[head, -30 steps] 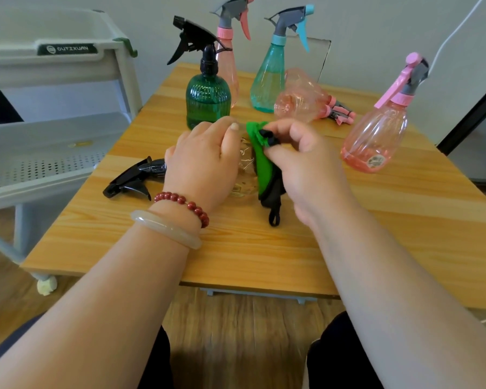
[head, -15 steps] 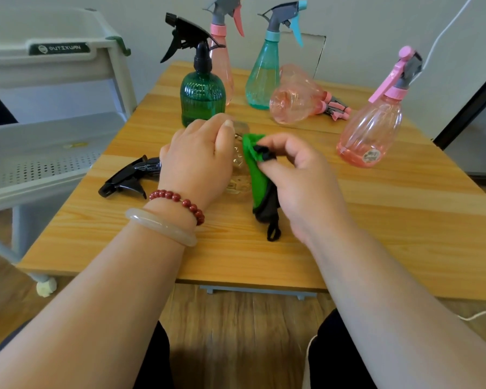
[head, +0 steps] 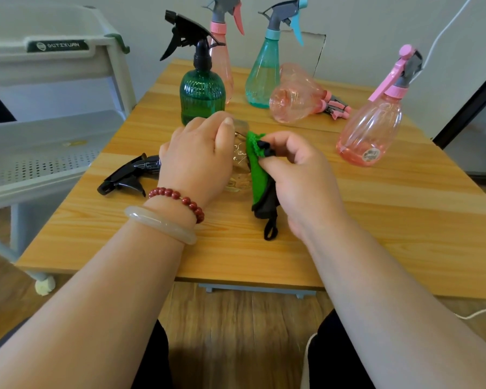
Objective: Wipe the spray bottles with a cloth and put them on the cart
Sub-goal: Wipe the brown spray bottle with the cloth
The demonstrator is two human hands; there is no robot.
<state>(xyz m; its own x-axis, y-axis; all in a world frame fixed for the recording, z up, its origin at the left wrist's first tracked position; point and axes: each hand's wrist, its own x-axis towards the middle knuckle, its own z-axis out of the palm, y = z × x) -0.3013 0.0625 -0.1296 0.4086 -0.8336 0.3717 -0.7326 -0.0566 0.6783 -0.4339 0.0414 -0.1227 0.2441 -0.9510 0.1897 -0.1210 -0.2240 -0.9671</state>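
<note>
Slippage looms: your left grip (head: 197, 161) curls round the clear bottle (head: 239, 160), your right grip (head: 300, 175) pinches the cloth (head: 257, 169); hard wiping could roll it away.

Dark label (head: 58, 45) on the cart (head: 9, 67) reads "OUTIXUAN"; sticker (head: 371, 155) on the pink bottle (head: 372, 124) is unreadable.

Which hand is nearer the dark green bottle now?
Left. The left hand, gripping the clear bottle, lies in front of the dark green bottle; the right hand, pinching the cloth, sits farther right.
</note>
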